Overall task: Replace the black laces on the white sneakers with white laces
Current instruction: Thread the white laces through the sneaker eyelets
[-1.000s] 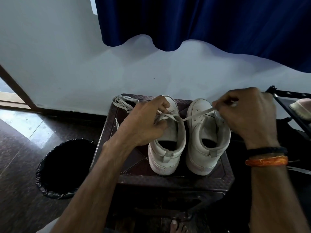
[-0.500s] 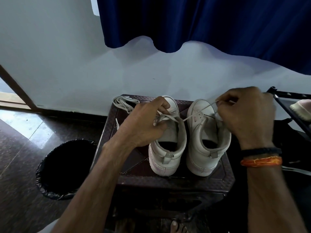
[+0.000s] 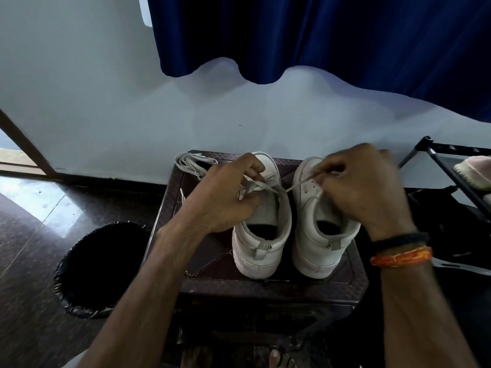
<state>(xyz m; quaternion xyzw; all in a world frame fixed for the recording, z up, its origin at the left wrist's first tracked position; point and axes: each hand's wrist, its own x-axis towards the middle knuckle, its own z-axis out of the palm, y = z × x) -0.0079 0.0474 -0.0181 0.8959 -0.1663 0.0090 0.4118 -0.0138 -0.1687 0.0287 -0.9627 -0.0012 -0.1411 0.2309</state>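
Two white sneakers stand side by side on a dark stool (image 3: 353, 277), heels toward me: the left sneaker (image 3: 261, 235) and the right sneaker (image 3: 316, 235). A white lace (image 3: 268, 185) runs across the top of the left sneaker toward the right one. My left hand (image 3: 228, 193) pinches this lace over the left sneaker's tongue. My right hand (image 3: 364, 187) pinches the lace's other end above the right sneaker. A second white lace (image 3: 195, 163) lies bundled at the stool's back left corner. No black laces are in view.
A black-lined bin (image 3: 101, 266) stands on the floor left of the stool. A black metal rack (image 3: 451, 166) holding another shoe (image 3: 475, 171) is at the right. A blue curtain (image 3: 332, 35) hangs over the wall behind. My toes (image 3: 276, 358) show below the stool.
My right hand has moved left and down toward the right sneaker, so the stretch of lace between the hands is shorter. My left hand has stayed on the left sneaker.
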